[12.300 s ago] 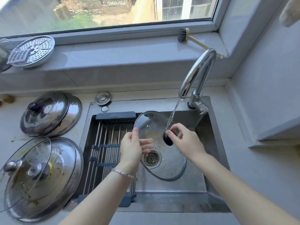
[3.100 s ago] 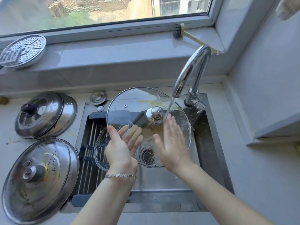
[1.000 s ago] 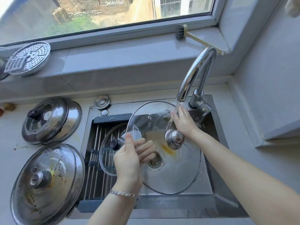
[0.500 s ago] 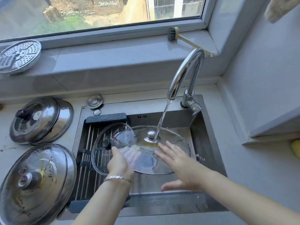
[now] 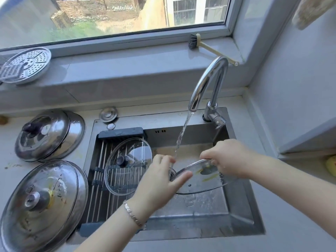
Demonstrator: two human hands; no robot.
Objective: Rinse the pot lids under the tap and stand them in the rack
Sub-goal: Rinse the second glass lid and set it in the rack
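I hold a large glass lid (image 5: 201, 180) low in the sink, underside up, with yellow smears on it. My right hand (image 5: 225, 157) grips its far rim. My left hand (image 5: 161, 175) is on its left rim with fingers spread. Water runs from the tap (image 5: 207, 84) and falls just left of the lid, by my left fingers. A smaller glass lid (image 5: 127, 166) with a black knob lies on the roll-up rack (image 5: 101, 160) over the sink's left half.
Two stacks of steel lids stand on the counter at left: a far stack (image 5: 49, 135) and a soiled near stack (image 5: 41, 202). A steamer plate (image 5: 25, 65) and a brush (image 5: 209, 46) rest on the sill. A sink plug (image 5: 108, 113) lies behind the sink (image 5: 241, 211).
The large glass lid has been turned from knob-up to underside-up and lowered to the right in the sink. My right hand has moved from its near edge to its far rim.
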